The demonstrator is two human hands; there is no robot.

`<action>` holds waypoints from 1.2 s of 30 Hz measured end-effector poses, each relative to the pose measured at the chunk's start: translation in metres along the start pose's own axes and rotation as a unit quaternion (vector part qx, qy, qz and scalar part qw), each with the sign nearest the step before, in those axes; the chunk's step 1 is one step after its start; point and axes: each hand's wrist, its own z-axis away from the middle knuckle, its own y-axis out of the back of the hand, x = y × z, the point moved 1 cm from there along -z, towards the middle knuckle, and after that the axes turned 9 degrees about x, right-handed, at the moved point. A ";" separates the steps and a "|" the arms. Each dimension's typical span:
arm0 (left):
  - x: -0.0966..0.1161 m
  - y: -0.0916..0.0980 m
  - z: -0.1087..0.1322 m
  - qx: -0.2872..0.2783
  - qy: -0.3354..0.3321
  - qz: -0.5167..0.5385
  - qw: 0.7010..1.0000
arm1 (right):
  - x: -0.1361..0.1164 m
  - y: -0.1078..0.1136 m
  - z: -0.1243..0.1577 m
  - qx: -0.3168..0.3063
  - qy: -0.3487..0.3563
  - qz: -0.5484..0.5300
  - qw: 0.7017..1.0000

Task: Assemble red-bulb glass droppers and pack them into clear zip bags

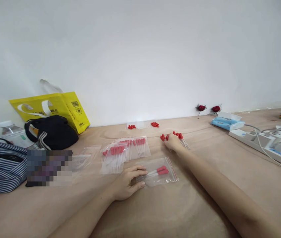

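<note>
A clear zip bag (152, 180) lies flat on the table with two red-bulbed droppers (162, 170) inside. My left hand (127, 181) rests at its left end, thumb and fingers apart, the fingertips touching the plastic. Farther off, my right hand (172, 142) is among loose droppers (180, 135) with red bulbs; its fingers are closed and partly hidden, seemingly around a dropper. Left of it, several filled zip bags of droppers (117, 150) overlap in a fanned pile. Flat clear bags (88, 155) lie farther left.
Two groups of red bulbs (131, 127) lie near the wall. At left are a yellow bag (73, 109), a black cloth item (56, 132), a bottle (13, 132) and a striped bag (3, 172). A tissue pack (227, 123) and power strips with cables (261, 142) stand right.
</note>
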 end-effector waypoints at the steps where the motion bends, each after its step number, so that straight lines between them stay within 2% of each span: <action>1: 0.000 0.000 0.000 -0.002 0.001 0.001 1.000 | 0.000 0.004 0.001 0.005 0.000 -0.012 1.000; 4: 0.000 0.000 0.000 -0.005 0.000 0.004 1.000 | 0.003 0.021 0.007 0.017 0.010 -0.047 0.999; 7: -0.001 0.000 0.000 0.001 -0.003 0.005 1.000 | 0.014 0.036 0.023 0.024 0.014 -0.152 0.988; 12: -0.001 -0.001 0.000 0.010 -0.004 0.007 1.000 | 0.039 0.039 0.059 -0.013 -0.017 -0.391 0.920; 16: -0.002 -0.001 0.000 0.006 -0.002 0.007 1.000 | 0.046 0.029 0.076 -0.009 -0.059 -0.476 0.877; 21: -0.004 -0.001 0.001 0.007 0.000 0.004 1.000 | 0.035 0.023 0.087 -0.029 -0.113 -0.555 0.823; 24: -0.003 -0.001 0.000 0.006 0.000 0.005 1.000 | 0.030 0.025 0.094 -0.072 -0.129 -0.574 0.806; 28: -0.001 -0.001 -0.001 0.003 0.005 -0.003 1.000 | 0.029 0.029 0.099 -0.179 -0.087 -0.503 0.841; 30: 0.001 0.000 -0.002 0.003 0.008 -0.009 1.000 | 0.030 0.030 0.099 -0.220 -0.059 -0.485 0.844; 31: 0.001 0.000 -0.002 0.004 0.009 -0.011 1.000 | 0.030 0.030 0.099 -0.237 -0.052 -0.496 0.834; 34: 0.002 0.000 -0.002 0.005 0.011 -0.015 1.000 | 0.032 0.031 0.098 -0.301 -0.050 -0.557 0.772; 36: 0.002 0.000 -0.002 0.004 0.011 -0.017 1.000 | 0.033 0.031 0.097 -0.339 -0.053 -0.574 0.744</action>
